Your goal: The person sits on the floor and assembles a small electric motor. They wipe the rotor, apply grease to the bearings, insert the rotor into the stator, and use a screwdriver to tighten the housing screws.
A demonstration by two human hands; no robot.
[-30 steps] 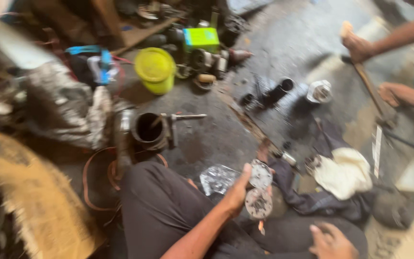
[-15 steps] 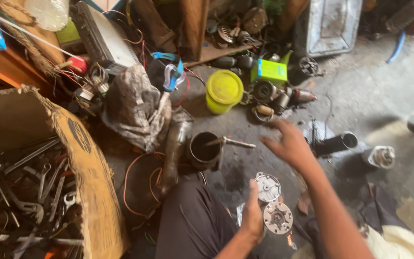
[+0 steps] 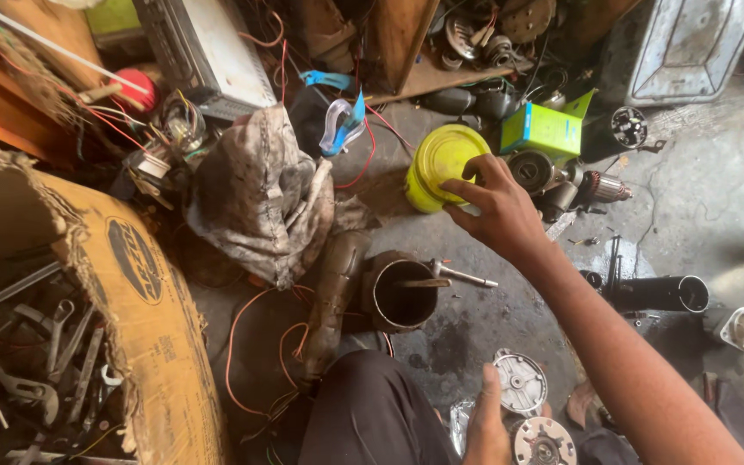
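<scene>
My right hand [image 3: 494, 207] is stretched out with fingers spread, its fingertips at the lid of a yellow plastic tub [image 3: 439, 164] on the grimy floor. My left hand [image 3: 486, 420] is low in the view by my knee, gripping a round metal motor end cover [image 3: 542, 441]. A second round metal cover [image 3: 518, 382] lies just above it. A dark metal can [image 3: 399, 293] with a stick across its mouth stands between my knee and the yellow tub.
A torn cardboard box [image 3: 135, 284] full of wrenches is at left. A dirty cloth [image 3: 256, 194], a green box [image 3: 542, 131], motor parts [image 3: 600, 185], a black tube [image 3: 660, 294] and loose wires crowd the floor.
The view swung left and down. My right hand moved from beside the can up to the yellow tub. My left hand stays on the round metal cover.
</scene>
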